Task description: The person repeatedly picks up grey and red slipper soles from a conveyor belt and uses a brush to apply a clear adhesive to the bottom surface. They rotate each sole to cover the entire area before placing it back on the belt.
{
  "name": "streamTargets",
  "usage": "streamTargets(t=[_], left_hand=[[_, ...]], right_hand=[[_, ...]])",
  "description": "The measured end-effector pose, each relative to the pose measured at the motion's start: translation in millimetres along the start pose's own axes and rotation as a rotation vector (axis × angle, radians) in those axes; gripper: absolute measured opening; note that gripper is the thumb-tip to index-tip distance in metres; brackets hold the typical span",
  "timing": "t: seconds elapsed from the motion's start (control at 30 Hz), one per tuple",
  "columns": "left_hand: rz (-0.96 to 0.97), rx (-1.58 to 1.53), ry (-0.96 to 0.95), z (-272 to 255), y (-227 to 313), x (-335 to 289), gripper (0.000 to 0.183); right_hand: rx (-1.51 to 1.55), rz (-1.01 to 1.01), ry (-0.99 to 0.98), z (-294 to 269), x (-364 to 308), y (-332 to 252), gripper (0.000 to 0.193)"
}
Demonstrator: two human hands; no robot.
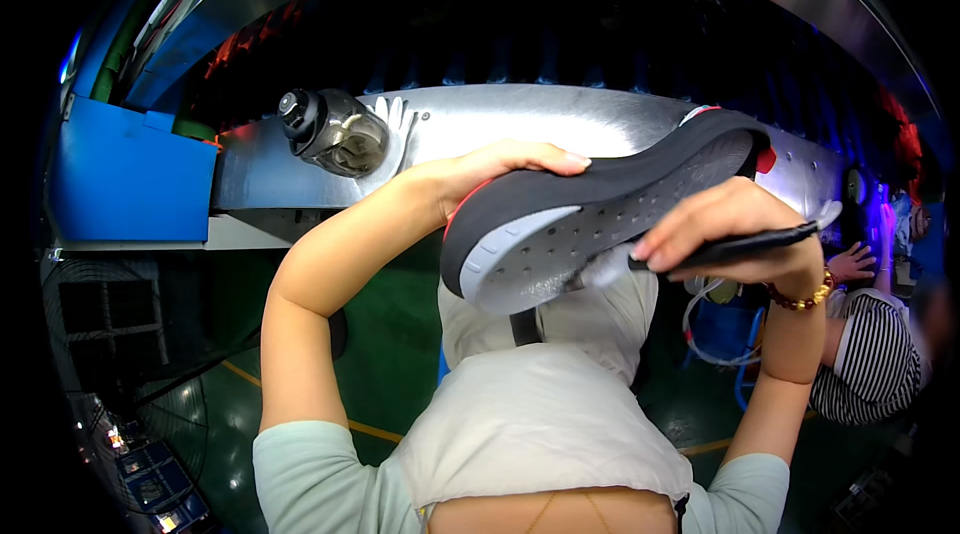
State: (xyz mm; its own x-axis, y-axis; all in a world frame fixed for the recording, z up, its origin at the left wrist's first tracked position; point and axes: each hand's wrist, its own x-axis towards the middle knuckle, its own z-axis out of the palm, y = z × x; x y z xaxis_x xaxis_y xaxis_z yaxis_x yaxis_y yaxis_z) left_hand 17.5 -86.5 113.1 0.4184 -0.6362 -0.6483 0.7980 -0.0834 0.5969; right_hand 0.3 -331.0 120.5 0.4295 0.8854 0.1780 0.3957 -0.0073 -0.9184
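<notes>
A shoe point(590, 200) with a thick dark grey sole and red edging is held up on its side, its underside facing me. The underside is dotted with small holes and has a light grey, wet-looking patch at the near-left end. My left hand point(505, 160) grips it from behind, with the thumb on top of the sole's edge. In my right hand point(735, 219) is a brush point(607, 267) with pale bristles and a black handle. The bristles touch the underside near the light grey patch. A clear tube point(690, 319) hangs below the right hand.
A metal ledge point(500, 119) runs across behind the shoe. On its left stands a dark, see-through bottle point(345, 134) beside a white glove point(398, 129). A blue box point(135, 174) is at far left, above a fan point(120, 324). At far right sits a co-worker in a striped top point(880, 354).
</notes>
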Motion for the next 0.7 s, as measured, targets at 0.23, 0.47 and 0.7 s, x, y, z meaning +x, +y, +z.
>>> streamTargets(t=[0.23,0.47,0.7], left_hand=[[-0.021,0.073,0.057,-11.7,-1.5,-10.5,0.047],[-0.022,-0.001,0.133,-34.5,-8.0,-15.3,0.043],[-0.009,-0.026,0.210,-70.6,-27.9,-16.4,0.039]], right_hand=[[-0.136,0.137,-0.011,-2.9,-16.0,-0.1,0.014],[-0.023,0.212,0.162,6.7,-42.8,21.7,0.019],[0.026,0.176,0.343,8.1,-48.6,26.7,0.016]])
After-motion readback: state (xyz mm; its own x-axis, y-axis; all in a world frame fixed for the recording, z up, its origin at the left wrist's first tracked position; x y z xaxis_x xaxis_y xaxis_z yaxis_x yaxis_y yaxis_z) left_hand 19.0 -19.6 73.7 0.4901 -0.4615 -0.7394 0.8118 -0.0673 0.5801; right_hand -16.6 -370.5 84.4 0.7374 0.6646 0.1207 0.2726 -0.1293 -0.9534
